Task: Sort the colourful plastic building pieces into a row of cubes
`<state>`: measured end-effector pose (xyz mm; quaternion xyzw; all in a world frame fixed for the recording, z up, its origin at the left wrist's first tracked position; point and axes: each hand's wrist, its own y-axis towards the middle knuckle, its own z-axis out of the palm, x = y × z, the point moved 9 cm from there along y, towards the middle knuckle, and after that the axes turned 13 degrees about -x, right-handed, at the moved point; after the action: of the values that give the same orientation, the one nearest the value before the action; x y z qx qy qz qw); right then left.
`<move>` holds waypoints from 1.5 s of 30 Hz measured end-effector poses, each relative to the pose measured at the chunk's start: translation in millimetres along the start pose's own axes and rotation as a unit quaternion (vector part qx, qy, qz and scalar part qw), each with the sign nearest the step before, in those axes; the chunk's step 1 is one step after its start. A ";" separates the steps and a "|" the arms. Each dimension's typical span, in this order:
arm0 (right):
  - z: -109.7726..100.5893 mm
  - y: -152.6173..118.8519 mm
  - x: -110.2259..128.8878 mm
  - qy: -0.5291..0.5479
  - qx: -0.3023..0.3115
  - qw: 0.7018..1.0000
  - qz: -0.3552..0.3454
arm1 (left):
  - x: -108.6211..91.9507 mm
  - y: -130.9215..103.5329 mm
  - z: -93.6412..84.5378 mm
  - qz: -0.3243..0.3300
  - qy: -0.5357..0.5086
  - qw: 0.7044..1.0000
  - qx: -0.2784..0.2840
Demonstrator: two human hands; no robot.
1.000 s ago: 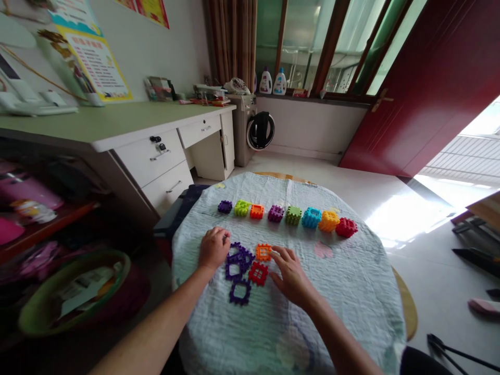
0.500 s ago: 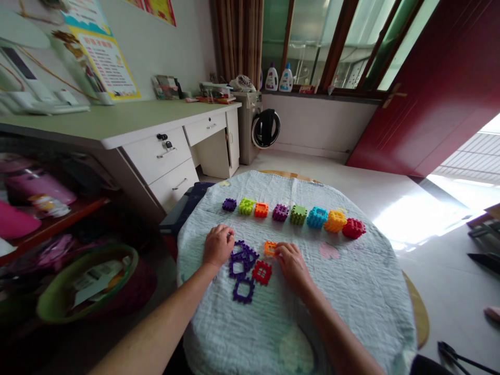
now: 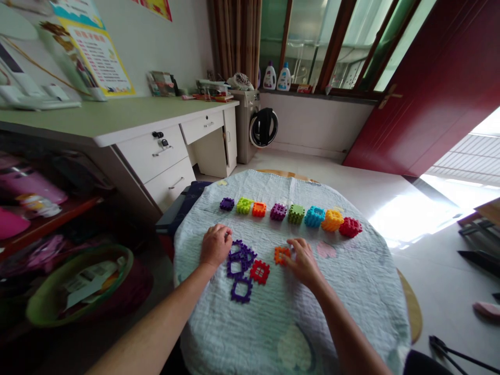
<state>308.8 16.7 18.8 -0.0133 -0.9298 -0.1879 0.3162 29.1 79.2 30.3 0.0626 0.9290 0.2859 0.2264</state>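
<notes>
My left hand [image 3: 216, 245] rests on the cloth with its fingers curled closed, left of the loose purple square pieces [image 3: 236, 269]. Whatever its fingers may hold is hidden. An orange square piece [image 3: 281, 255] lies flat right of these, and the thumb of my right hand [image 3: 305, 263] reaches its right edge. That hand's fingers are spread apart. A red windowed piece [image 3: 260, 272] lies between the purple and orange ones. Another purple square frame [image 3: 241, 289] lies nearest me. Several of the purple pieces overlap.
Beyond my hands, a row of interlocking-piece stacks crosses the table, from a dark purple stack [image 3: 227, 203] to a red stack [image 3: 350, 227]. A pale blue cloth [image 3: 351, 302] covers the round table. A desk [image 3: 136, 117] stands at left, near a basket [image 3: 35, 307].
The orange piece has slid right and slightly toward me, away from the purple pieces. My right hand has moved right with it and its fingers have spread. The left hand stays put.
</notes>
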 end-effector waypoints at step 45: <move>6.6 105.1 93.7 -0.092 -0.041 0.984 -0.147 | 2.5 -0.7 -3.6 -0.050 -0.039 0.998 0.015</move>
<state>245.1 107.8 105.5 0.0928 -0.9383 -0.2684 0.1975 25.2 77.4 31.6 0.0306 0.9256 0.2575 0.2758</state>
